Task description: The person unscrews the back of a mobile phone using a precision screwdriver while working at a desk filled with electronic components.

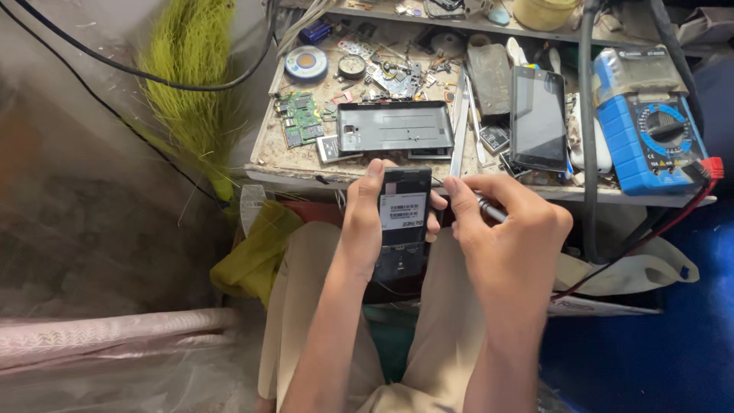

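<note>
Centrally, we log a phone (402,222) with its back off, black, with a white label on the battery, held upright over our lap just below the bench (489,191) edge.

Left hand (365,229): wrapped around the phone from its 9 o'clock side, thumb up along the left edge, fingertips showing at the right edge. Clamped on the phone.

Right hand (508,237): at 3 o'clock of the phone, fingers closed on a thin metal tool (489,210); the forefinger reaches toward the phone's upper right corner. We cannot tell whether the tool tip touches the phone.

On the bench, outward from the phone:
- At 12 o'clock, a grey back cover (395,127), lying flat, inner side up.
- At 11 o'clock, a green circuit board (300,118); beyond it a round solder reel (306,63).
- At 1 o'clock, a second phone (538,118), dark screen up, lying near the cover's right end.
- At 2 o'clock, a blue multimeter (650,130) with a round dial; a red lead (673,210) runs from its right side down past the bench edge.
- A thick black cable (586,122) hangs between the second phone and the multimeter.
- Small metal parts and scraps scattered at the bench's far side.

Off the bench, at 10 o'clock, a green broom (187,84) leans against the wall; a yellow cloth (252,248) lies at 9 o'clock beside our left knee.
</note>
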